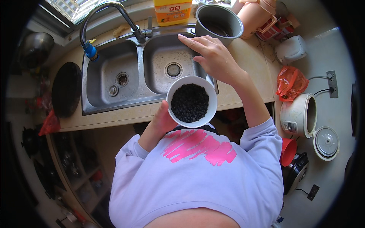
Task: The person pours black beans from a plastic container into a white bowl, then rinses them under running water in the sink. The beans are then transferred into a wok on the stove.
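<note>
My left hand [164, 119] grips a white bowl [212, 99] by its left side, at the counter's front edge just below the sink. Small black beans [189, 104] fill the lower part of the bowl. Above the right basin of the steel double sink [141, 68], my right hand [206, 54] is raised, fingers stretched towards the left, holding nothing. A grey metal inner pot [219, 22] stands behind that hand, with some dark residue or liquid inside. The curved chrome faucet [111, 5] with a blue nozzle [91, 52] hangs over the left basin.
A yellow detergent jug [173, 12] stands behind the sink, and a pink thermos jug [256, 15] at the back right. On the left lies a round dark board or lid [66, 89]. At right are a red plastic bag [291, 82] and an open white rice cooker [296, 115].
</note>
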A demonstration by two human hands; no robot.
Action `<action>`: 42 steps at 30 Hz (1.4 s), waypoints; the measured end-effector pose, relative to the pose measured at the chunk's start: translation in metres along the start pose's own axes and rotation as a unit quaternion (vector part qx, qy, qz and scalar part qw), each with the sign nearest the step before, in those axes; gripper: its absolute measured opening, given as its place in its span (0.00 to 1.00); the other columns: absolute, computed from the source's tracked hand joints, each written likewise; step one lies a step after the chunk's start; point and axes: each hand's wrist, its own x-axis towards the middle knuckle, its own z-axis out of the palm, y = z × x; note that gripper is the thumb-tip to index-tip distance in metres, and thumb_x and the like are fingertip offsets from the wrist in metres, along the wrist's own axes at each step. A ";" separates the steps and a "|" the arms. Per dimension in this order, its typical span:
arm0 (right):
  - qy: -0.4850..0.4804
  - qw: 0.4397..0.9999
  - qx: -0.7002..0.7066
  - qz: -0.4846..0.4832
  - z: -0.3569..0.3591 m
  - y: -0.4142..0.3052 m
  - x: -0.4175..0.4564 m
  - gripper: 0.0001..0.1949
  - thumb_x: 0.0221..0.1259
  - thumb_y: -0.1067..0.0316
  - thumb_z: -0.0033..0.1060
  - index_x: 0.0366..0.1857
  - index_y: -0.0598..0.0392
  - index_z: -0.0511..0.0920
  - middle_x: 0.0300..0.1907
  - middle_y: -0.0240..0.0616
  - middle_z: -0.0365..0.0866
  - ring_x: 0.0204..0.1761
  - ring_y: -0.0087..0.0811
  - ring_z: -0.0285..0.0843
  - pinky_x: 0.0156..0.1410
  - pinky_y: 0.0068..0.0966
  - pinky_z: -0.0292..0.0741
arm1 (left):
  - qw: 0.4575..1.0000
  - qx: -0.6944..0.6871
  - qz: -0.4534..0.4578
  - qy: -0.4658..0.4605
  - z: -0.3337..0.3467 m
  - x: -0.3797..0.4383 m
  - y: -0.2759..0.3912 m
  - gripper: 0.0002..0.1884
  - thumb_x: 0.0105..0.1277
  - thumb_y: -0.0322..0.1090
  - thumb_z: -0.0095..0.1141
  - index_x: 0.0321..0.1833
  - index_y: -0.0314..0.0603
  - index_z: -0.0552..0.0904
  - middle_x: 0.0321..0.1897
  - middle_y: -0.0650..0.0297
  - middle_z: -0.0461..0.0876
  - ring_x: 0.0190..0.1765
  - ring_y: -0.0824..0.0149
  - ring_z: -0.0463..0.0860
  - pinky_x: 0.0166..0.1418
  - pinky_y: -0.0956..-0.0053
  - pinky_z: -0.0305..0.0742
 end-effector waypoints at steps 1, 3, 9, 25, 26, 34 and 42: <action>0.008 0.999 0.033 -0.010 -0.004 -0.004 -0.001 0.15 0.51 0.75 0.72 0.45 0.50 0.85 0.55 0.39 0.82 0.60 0.42 0.77 0.65 0.38 0.74 | 1.000 0.001 0.004 0.002 -0.002 -0.002 -0.001 0.57 0.57 0.79 0.55 0.79 0.42 0.58 0.75 0.52 0.64 0.74 0.54 0.69 0.75 0.54 0.70; 0.024 0.995 0.098 -0.027 -0.013 -0.011 -0.008 0.11 0.50 0.72 0.73 0.40 0.49 0.86 0.54 0.37 0.82 0.60 0.43 0.76 0.65 0.38 0.72 | 1.000 0.004 0.013 0.006 -0.003 -0.003 -0.001 0.57 0.57 0.78 0.55 0.79 0.43 0.58 0.75 0.53 0.64 0.74 0.55 0.70 0.74 0.54 0.70; -0.040 0.990 0.053 -0.121 -0.014 -0.057 -0.038 0.05 0.39 0.67 0.72 0.21 0.49 0.83 0.40 0.32 0.77 0.55 0.39 0.70 0.62 0.36 0.66 | 1.000 0.010 0.021 0.008 -0.003 -0.002 -0.001 0.54 0.58 0.77 0.56 0.78 0.45 0.60 0.73 0.57 0.67 0.72 0.58 0.71 0.73 0.57 0.71; 0.033 0.993 0.117 0.009 -0.017 -0.042 -0.030 0.05 0.49 0.68 0.70 0.28 0.47 0.81 0.32 0.28 0.80 0.39 0.32 0.72 0.51 0.32 0.66 | 1.000 0.019 -0.015 -0.004 -0.004 -0.004 -0.003 0.54 0.59 0.77 0.56 0.78 0.42 0.60 0.73 0.55 0.67 0.73 0.58 0.70 0.74 0.58 0.70; 0.049 0.989 0.137 0.039 -0.016 -0.034 -0.026 0.05 0.52 0.69 0.70 0.31 0.49 0.82 0.35 0.29 0.82 0.38 0.32 0.74 0.53 0.32 0.67 | 1.000 0.021 -0.020 -0.007 -0.003 -0.004 -0.003 0.54 0.59 0.77 0.55 0.78 0.42 0.60 0.73 0.55 0.67 0.73 0.58 0.70 0.74 0.58 0.70; -0.079 0.981 0.143 -0.103 -0.019 -0.049 -0.030 0.08 0.51 0.69 0.70 0.35 0.50 0.83 0.36 0.32 0.80 0.45 0.37 0.76 0.55 0.35 0.72 | 1.000 0.010 0.014 -0.001 -0.005 -0.005 -0.005 0.53 0.59 0.77 0.54 0.77 0.43 0.61 0.72 0.54 0.68 0.72 0.57 0.71 0.73 0.57 0.72; -0.145 0.979 -0.027 -0.138 -0.018 -0.057 -0.041 0.05 0.45 0.68 0.67 0.28 0.51 0.84 0.38 0.32 0.79 0.49 0.34 0.72 0.57 0.30 0.70 | 1.000 0.020 0.020 0.001 0.004 -0.001 -0.001 0.53 0.58 0.78 0.55 0.78 0.47 0.61 0.73 0.57 0.68 0.73 0.58 0.71 0.72 0.57 0.73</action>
